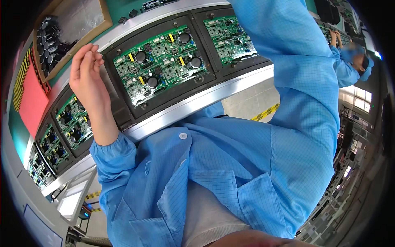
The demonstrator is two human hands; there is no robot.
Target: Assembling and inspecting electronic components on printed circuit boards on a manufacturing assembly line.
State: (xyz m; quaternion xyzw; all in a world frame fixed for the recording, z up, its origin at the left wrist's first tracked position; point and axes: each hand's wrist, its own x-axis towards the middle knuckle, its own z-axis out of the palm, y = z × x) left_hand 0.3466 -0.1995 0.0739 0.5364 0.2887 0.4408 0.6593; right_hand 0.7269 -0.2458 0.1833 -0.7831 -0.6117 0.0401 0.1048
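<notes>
My left hand [87,76] is raised beside the left end of a black carrier frame [119,91], close to a cardboard box [108,14]. Its fingers are loosely bent and a little apart, with nothing visible in them. To its right, the carrier holds a green circuit board panel [167,50] with round black capacitors and yellow parts. My right arm [302,61], in a blue sleeve, reaches up past the top edge, so the right hand is out of sight. The sleeve partly covers a second circuit board panel [226,39].
Black capacitors [48,43] lie heaped in the box, and several black parts [128,16] sit beside it. More populated boards [72,121] line the conveyor at left. A metal rail [197,101] runs along the near edge. A co-worker [354,66] in blue stands at far right.
</notes>
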